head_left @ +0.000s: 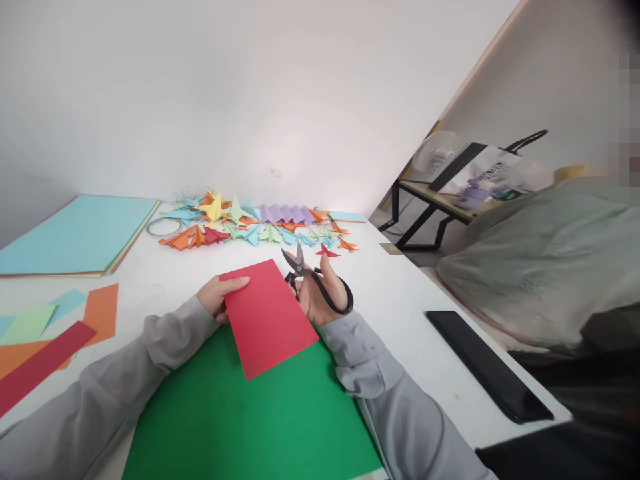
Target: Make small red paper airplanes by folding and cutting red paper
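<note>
A red sheet of paper (273,320) is pinched at its upper left corner by my left hand (220,295), thumb on top. My right hand (320,300) holds a pair of black-handled scissors (300,268), its fingers through the handles. The blades stand apart and point up and away, just beyond the paper's right edge. Part of the right hand is hidden behind the sheet. Beneath both hands lies a large green sheet (250,427) on the white table.
Folded paper shapes (270,233) in several colours line the wall. At left are a stack of large coloured sheets (75,230) and loose paper pieces (100,313). A black phone-like slab (487,363) lies by the right edge. A person in a pale green top (545,267) is close on the right.
</note>
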The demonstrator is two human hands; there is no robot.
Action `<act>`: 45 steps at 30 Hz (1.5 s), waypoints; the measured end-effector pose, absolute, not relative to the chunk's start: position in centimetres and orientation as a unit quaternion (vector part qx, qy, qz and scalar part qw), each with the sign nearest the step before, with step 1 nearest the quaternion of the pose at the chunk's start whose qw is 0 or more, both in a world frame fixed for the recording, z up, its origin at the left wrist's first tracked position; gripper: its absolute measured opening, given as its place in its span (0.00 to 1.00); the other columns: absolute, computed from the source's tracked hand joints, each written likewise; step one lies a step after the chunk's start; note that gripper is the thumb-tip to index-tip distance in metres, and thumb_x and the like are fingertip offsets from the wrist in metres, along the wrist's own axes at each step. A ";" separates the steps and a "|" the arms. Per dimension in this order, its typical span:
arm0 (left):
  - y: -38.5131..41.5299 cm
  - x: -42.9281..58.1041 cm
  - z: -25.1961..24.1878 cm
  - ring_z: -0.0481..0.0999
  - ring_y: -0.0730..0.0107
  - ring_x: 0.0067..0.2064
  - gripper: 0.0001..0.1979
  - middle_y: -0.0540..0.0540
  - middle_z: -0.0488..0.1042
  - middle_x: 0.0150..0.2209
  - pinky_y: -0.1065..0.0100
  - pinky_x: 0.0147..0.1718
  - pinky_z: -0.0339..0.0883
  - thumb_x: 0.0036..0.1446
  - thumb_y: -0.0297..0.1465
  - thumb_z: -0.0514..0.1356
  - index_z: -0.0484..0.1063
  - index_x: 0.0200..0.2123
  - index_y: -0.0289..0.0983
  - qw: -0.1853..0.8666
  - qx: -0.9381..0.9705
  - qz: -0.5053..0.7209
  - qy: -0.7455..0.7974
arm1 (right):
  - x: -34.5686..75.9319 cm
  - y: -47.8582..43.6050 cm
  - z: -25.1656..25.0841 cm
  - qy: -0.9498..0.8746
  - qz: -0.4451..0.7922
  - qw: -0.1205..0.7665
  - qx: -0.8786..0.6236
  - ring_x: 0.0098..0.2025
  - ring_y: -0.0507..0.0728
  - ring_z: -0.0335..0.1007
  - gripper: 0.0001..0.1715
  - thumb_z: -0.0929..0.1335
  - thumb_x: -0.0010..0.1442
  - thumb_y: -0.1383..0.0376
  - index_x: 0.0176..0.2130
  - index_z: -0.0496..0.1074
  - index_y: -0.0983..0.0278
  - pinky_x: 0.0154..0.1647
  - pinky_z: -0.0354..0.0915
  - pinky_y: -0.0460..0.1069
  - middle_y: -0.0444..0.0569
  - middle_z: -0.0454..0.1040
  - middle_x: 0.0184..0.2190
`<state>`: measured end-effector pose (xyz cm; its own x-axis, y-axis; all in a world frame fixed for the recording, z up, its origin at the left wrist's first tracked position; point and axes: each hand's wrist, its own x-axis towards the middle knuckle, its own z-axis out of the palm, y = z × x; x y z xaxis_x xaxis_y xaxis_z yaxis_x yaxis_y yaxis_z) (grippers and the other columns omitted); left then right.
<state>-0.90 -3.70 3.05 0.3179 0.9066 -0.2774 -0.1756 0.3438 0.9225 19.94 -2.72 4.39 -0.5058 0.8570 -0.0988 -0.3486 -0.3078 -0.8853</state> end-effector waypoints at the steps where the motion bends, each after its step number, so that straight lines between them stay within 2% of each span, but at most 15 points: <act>1: -3.7 -0.9 3.0 0.52 0.78 0.06 0.20 0.49 0.56 0.04 0.74 0.07 0.36 0.46 0.40 0.59 0.64 0.11 0.33 0.693 0.420 0.389 0.438 | 19.7 -2.8 4.3 -0.436 0.739 0.406 -0.316 0.17 0.50 0.59 0.39 0.50 0.54 0.39 0.53 0.58 0.59 0.18 0.57 0.45 0.42 0.65 0.20; 6: -3.5 -1.0 2.9 0.51 0.79 0.06 0.19 0.50 0.57 0.04 0.75 0.07 0.36 0.46 0.39 0.60 0.63 0.12 0.34 0.684 0.404 0.411 0.446 | 18.7 -3.0 3.7 -0.493 0.550 0.486 -0.467 0.16 0.50 0.60 0.37 0.65 0.49 0.48 0.53 0.54 0.59 0.16 0.57 0.45 0.37 0.63 0.18; 10: -3.7 -1.3 3.6 0.53 0.80 0.07 0.18 0.51 0.59 0.06 0.76 0.07 0.39 0.48 0.38 0.60 0.64 0.14 0.33 0.693 0.403 0.402 0.441 | 19.1 -2.7 3.0 -0.553 0.306 0.497 -0.595 0.20 0.52 0.63 0.30 0.64 0.50 0.51 0.50 0.57 0.60 0.22 0.60 0.47 0.38 0.63 0.21; 12: -3.8 -1.5 3.9 0.55 0.80 0.08 0.18 0.51 0.60 0.07 0.76 0.08 0.42 0.49 0.38 0.60 0.65 0.15 0.33 0.699 0.408 0.391 0.437 | 19.8 -2.2 2.6 -0.577 0.178 0.439 -0.665 0.28 0.55 0.67 0.28 0.65 0.50 0.54 0.49 0.59 0.61 0.30 0.62 0.49 0.42 0.67 0.26; 15: -3.7 -1.5 3.7 0.59 0.77 0.09 0.13 0.51 0.64 0.09 0.76 0.08 0.44 0.47 0.37 0.62 0.68 0.19 0.33 0.691 0.396 0.397 0.457 | 20.6 -1.6 2.1 -0.592 0.061 0.317 -0.738 0.40 0.59 0.67 0.24 0.64 0.50 0.62 0.48 0.64 0.64 0.39 0.60 0.51 0.52 0.70 0.37; 18: -3.5 -1.5 3.3 0.63 0.74 0.11 0.12 0.49 0.68 0.12 0.75 0.08 0.48 0.43 0.36 0.64 0.70 0.25 0.32 0.680 0.382 0.410 0.474 | 20.8 -1.4 1.9 -0.604 0.009 0.206 -0.770 0.43 0.62 0.66 0.23 0.63 0.52 0.63 0.48 0.66 0.65 0.41 0.59 0.53 0.57 0.70 0.40; 21: -3.4 -1.4 3.0 0.63 0.73 0.11 0.13 0.48 0.68 0.12 0.74 0.08 0.48 0.41 0.36 0.65 0.71 0.25 0.31 0.679 0.400 0.398 0.469 | 20.6 -1.5 2.1 -0.603 -0.025 0.159 -0.781 0.45 0.65 0.65 0.23 0.62 0.54 0.63 0.49 0.67 0.65 0.41 0.58 0.55 0.60 0.69 0.42; 24: -3.5 -1.3 3.1 0.62 0.73 0.10 0.13 0.48 0.66 0.11 0.74 0.07 0.46 0.39 0.36 0.65 0.70 0.22 0.31 0.679 0.416 0.388 0.465 | 20.4 -1.7 2.3 -0.587 -0.029 0.136 -0.798 0.46 0.67 0.64 0.22 0.62 0.55 0.63 0.49 0.68 0.66 0.42 0.56 0.57 0.62 0.69 0.42; 30: -3.4 -1.3 2.9 0.65 0.71 0.12 0.15 0.46 0.70 0.14 0.73 0.09 0.52 0.36 0.35 0.66 0.72 0.26 0.30 0.685 0.419 0.388 0.451 | 20.6 -1.7 2.3 -0.576 -0.032 0.136 -0.806 0.46 0.67 0.63 0.19 0.61 0.55 0.63 0.45 0.72 0.65 0.42 0.55 0.58 0.61 0.68 0.41; 32: -3.3 -1.4 2.8 0.65 0.71 0.12 0.15 0.46 0.70 0.13 0.73 0.10 0.53 0.36 0.35 0.66 0.72 0.25 0.30 0.690 0.420 0.391 0.441 | 20.8 -1.7 2.4 -0.575 -0.044 0.169 -0.799 0.46 0.66 0.62 0.18 0.62 0.55 0.63 0.43 0.72 0.66 0.43 0.55 0.58 0.62 0.67 0.42; 34: -3.3 -1.4 2.9 0.67 0.70 0.14 0.14 0.45 0.71 0.15 0.72 0.12 0.58 0.35 0.33 0.67 0.72 0.25 0.30 0.695 0.413 0.393 0.438 | 20.7 -1.8 2.5 -0.593 -0.045 0.254 -0.763 0.46 0.65 0.61 0.18 0.62 0.55 0.61 0.42 0.73 0.67 0.45 0.55 0.58 0.60 0.67 0.42; 37: -3.4 -1.3 3.2 0.72 0.65 0.19 0.14 0.44 0.74 0.20 0.68 0.16 0.64 0.33 0.30 0.68 0.73 0.27 0.30 0.703 0.391 0.397 0.443 | 19.9 -2.0 2.6 -0.655 0.121 0.402 -0.628 0.42 0.59 0.64 0.18 0.61 0.56 0.57 0.35 0.74 0.66 0.43 0.59 0.53 0.54 0.70 0.36; 39: -3.4 -1.2 3.4 0.74 0.62 0.22 0.16 0.42 0.76 0.22 0.66 0.19 0.67 0.30 0.29 0.68 0.74 0.27 0.30 0.712 0.382 0.397 0.436 | 19.2 -2.2 2.5 -0.650 0.327 0.428 -0.536 0.35 0.56 0.67 0.19 0.62 0.54 0.53 0.30 0.73 0.64 0.36 0.61 0.51 0.49 0.72 0.30; 41: -3.4 -1.2 3.5 0.75 0.60 0.24 0.17 0.42 0.77 0.25 0.64 0.22 0.69 0.29 0.28 0.69 0.74 0.28 0.29 0.721 0.384 0.388 0.428 | 18.7 -2.3 2.3 -0.613 0.455 0.426 -0.486 0.30 0.54 0.67 0.18 0.65 0.50 0.51 0.29 0.73 0.64 0.32 0.61 0.49 0.46 0.73 0.27; 45: -3.3 -1.3 3.2 0.74 0.64 0.22 0.15 0.42 0.75 0.22 0.66 0.21 0.67 0.33 0.30 0.68 0.74 0.28 0.29 0.712 0.413 0.358 0.441 | 18.7 -2.3 2.1 -0.560 0.493 0.461 -0.481 0.23 0.50 0.63 0.16 0.70 0.43 0.54 0.23 0.71 0.65 0.27 0.58 0.47 0.42 0.70 0.20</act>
<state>-1.35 -3.31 3.24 0.3542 0.8738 -0.3332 -0.1452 0.4033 0.9035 18.66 -2.29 2.07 -0.1118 0.9929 0.0416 0.0842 0.0512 -0.9951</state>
